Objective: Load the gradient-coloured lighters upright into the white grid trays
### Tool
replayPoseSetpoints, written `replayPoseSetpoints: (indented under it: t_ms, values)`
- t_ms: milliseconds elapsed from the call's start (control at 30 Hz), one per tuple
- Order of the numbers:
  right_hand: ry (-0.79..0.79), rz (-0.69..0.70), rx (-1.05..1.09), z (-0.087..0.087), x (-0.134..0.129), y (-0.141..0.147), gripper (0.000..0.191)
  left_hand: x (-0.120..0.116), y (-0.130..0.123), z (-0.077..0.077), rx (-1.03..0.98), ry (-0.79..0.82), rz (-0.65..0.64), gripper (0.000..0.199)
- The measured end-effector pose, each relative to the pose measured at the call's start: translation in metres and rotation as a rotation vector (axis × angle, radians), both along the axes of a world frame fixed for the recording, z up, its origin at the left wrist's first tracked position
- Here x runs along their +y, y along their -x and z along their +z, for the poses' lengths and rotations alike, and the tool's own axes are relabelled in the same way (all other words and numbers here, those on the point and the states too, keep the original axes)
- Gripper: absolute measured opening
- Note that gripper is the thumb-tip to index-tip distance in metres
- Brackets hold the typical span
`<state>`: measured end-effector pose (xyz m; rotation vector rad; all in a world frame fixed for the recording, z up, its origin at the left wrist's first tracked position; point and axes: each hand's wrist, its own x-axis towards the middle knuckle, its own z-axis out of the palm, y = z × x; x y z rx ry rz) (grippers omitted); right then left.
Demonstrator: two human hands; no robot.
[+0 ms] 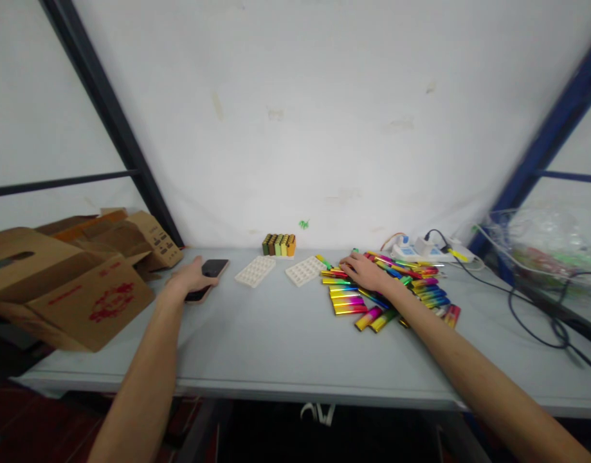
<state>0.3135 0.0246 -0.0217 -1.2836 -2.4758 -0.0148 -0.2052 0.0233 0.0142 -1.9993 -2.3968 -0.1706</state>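
Note:
At the left of the table, my left hand (195,276) is closed across a dark smartphone (215,266), its thumb along the near right side. The phone lies on the table, its middle hidden by the hand. My right hand (365,271) rests palm down on a pile of shiny, gradient-coloured tubes like lighter bodies (348,302), its fingers stretched out and touching several. Between the hands lie two white trays with rows of holes, a left tray (255,271) and a right tray (305,271). Behind them stands a block of upright lighters (278,244), dark green through yellow to orange.
Open cardboard boxes (102,302) crowd the left end of the grey table (276,347). A white power strip (420,247) with plugs sits against the wall at right. A black cable (512,299) loops near a clear plastic bag (550,241). Metal posts frame both sides.

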Motion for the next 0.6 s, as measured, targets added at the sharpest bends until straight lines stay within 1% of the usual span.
replayPoseSetpoints:
  t_ms: [33, 100, 167, 233, 333, 433, 600]
  values:
    - [0.001, -0.001, 0.003, 0.000, 0.000, 0.000, 0.044, -0.002, 0.001, 0.003, -0.014, 0.029, -0.012, 0.100]
    - [0.002, -0.002, 0.005, 0.000, 0.000, 0.000, 0.044, -0.006, 0.003, 0.008, -0.045, 0.036, -0.082, 0.107]
    - [0.004, -0.003, 0.008, -0.001, 0.000, -0.001, 0.044, -0.010, 0.003, 0.012, -0.033, -0.002, -0.137, 0.109]
    - [0.005, -0.003, 0.015, -0.002, 0.000, -0.001, 0.043, -0.012, 0.001, 0.013, 0.026, -0.057, -0.157, 0.107]
    - [0.006, -0.005, 0.020, -0.002, 0.000, -0.002, 0.042, -0.011, -0.002, 0.012, 0.086, -0.054, -0.136, 0.105]
    - [0.003, -0.006, 0.013, -0.002, 0.000, -0.002, 0.042, -0.011, 0.000, 0.011, 0.101, -0.034, -0.107, 0.106]
    - [-0.001, 0.016, 0.005, -0.002, 0.000, -0.002, 0.041, -0.011, 0.010, 0.007, 0.043, -0.017, -0.038, 0.107]
